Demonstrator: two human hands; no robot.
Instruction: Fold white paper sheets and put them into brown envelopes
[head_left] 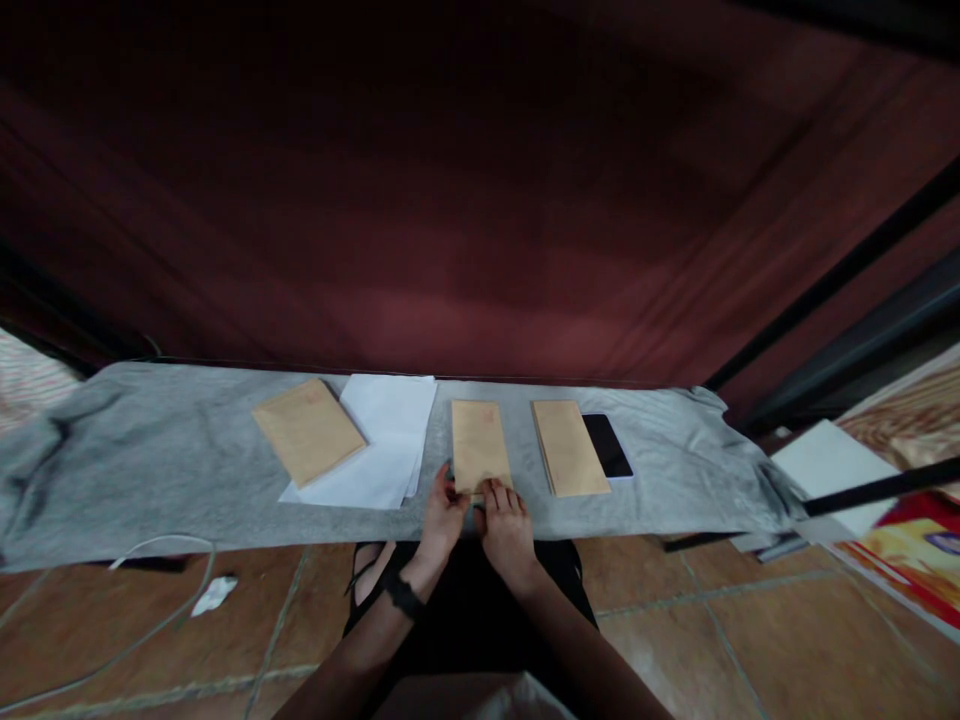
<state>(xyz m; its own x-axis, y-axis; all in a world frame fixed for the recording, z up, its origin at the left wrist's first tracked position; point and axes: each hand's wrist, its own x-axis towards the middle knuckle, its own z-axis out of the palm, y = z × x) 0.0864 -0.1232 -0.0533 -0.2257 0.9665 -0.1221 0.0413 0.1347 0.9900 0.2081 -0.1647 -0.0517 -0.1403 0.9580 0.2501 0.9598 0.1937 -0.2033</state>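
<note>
A brown paper envelope lies lengthwise in front of me on a grey cloth, its near short end at the table's front edge. My left hand grips the near left corner, thumb and fingers closed on the paper. On the near right part of that end, my right hand has its fingers bent over the envelope, and its thumb is tucked close to the edge. A narrow strip at the near end, perhaps the flap, shows between both hands. What the fingertips do underneath is hidden.
To the left, more brown envelopes overlap white paper sheets. On the right, a stack of envelopes partly covers a dark phone. Grey cloth covers the narrow table, with a dark red curtain behind. A white cable hangs left.
</note>
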